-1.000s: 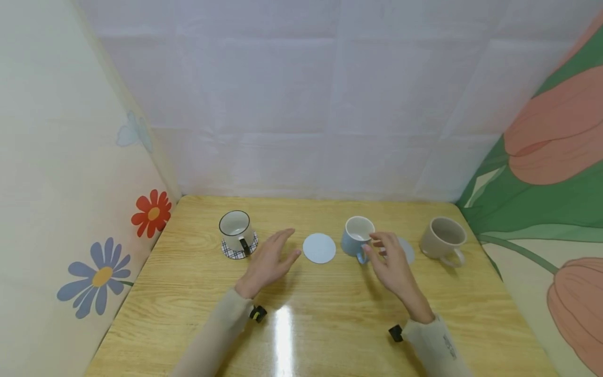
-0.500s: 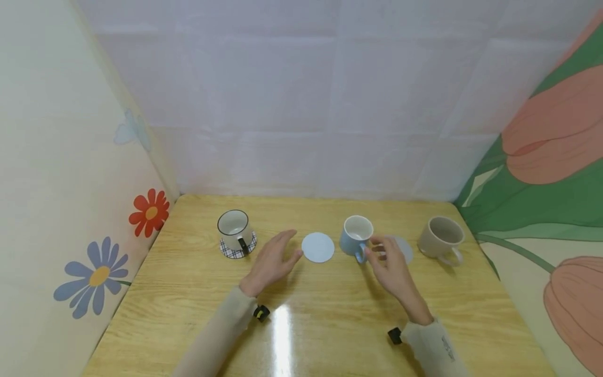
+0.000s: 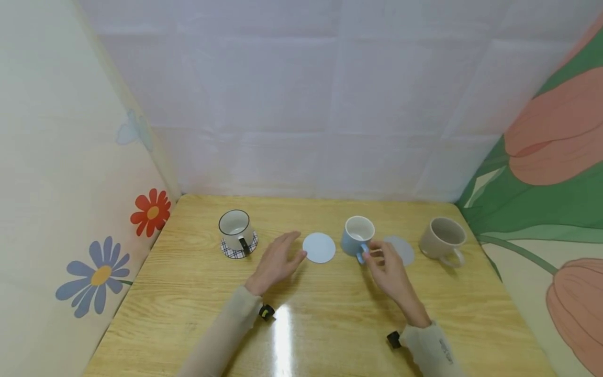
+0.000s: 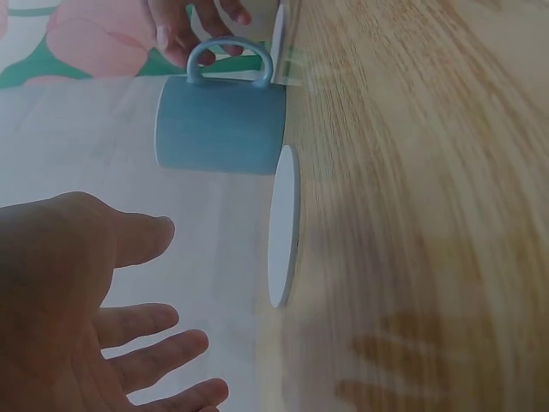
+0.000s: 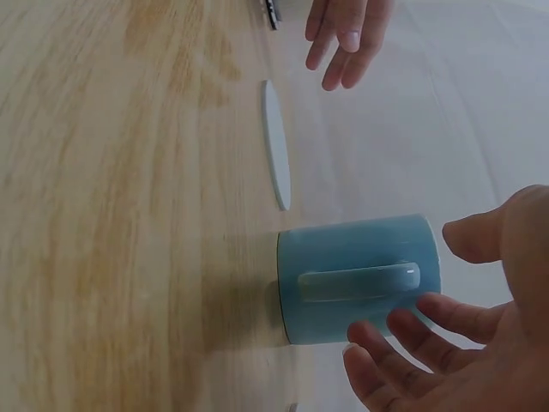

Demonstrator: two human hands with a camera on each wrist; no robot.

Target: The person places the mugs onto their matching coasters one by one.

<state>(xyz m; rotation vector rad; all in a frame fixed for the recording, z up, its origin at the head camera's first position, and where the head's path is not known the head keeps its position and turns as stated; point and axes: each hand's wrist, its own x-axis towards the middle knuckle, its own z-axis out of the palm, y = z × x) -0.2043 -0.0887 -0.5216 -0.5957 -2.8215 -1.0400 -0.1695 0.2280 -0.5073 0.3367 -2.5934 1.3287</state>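
A light blue mug (image 3: 356, 238) with a white inside stands upright on the table, its handle (image 5: 360, 282) facing the person. My right hand (image 3: 388, 267) is right at that handle: the fingertips (image 5: 403, 330) lie beside it and overlap the mug's side, while the thumb stays apart. Left of the mug lies a round pale blue coaster (image 3: 319, 247). My left hand (image 3: 277, 262) hovers just left of this coaster with fingers spread and nothing in them; its thumb tip overlaps the coaster's edge in the head view.
A white mug with black rim (image 3: 234, 230) stands on a checked coaster (image 3: 229, 253) at left. A grey round coaster (image 3: 401, 251) lies right of the blue mug, partly behind my right hand. Farther right is a beige mug (image 3: 442, 240). A white cloth (image 3: 301, 104) hangs behind the table.
My right hand has edged closer to the blue mug's handle. The left hand has shifted slightly right toward the pale blue coaster. Mugs and coasters stay put.
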